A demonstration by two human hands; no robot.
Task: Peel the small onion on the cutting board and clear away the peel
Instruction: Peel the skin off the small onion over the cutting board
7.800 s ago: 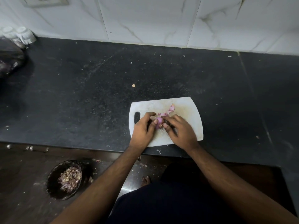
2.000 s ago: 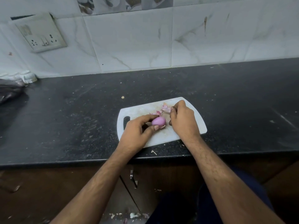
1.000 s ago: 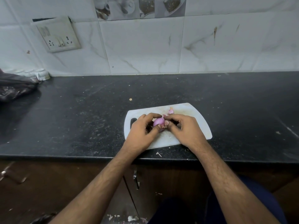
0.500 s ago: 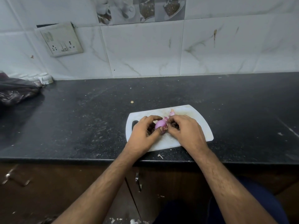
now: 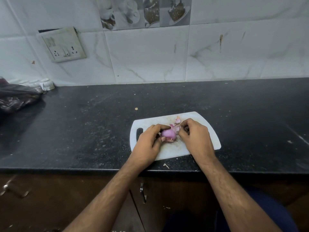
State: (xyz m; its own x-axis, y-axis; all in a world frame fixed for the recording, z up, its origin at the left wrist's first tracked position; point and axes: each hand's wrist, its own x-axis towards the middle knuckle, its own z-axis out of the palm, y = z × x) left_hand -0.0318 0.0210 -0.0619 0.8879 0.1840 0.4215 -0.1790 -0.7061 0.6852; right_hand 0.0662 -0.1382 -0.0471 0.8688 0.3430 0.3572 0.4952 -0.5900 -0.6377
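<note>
Head view: I judge the peeling is nearly finished, so next I must strip the last flakes and sweep the peel (image 5: pixel 175 125) off the cutting board (image 5: pixel 208 131). My left hand (image 5: pixel 148 142) pinches the small onion (image 5: pixel 168 135) over the board; my right hand (image 5: pixel 195 138) is curled beside it, whether gripping skin I cannot tell.

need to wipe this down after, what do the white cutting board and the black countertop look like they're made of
The white cutting board looks like matte plastic: a thin, uniform sheet with rounded corners, a moulded handle slot and a scuffed, stained middle. The black countertop looks like polished stone, possibly granite: fine pale speckles and a dull sheen. A stone-look laminate can't be ruled out.
</note>
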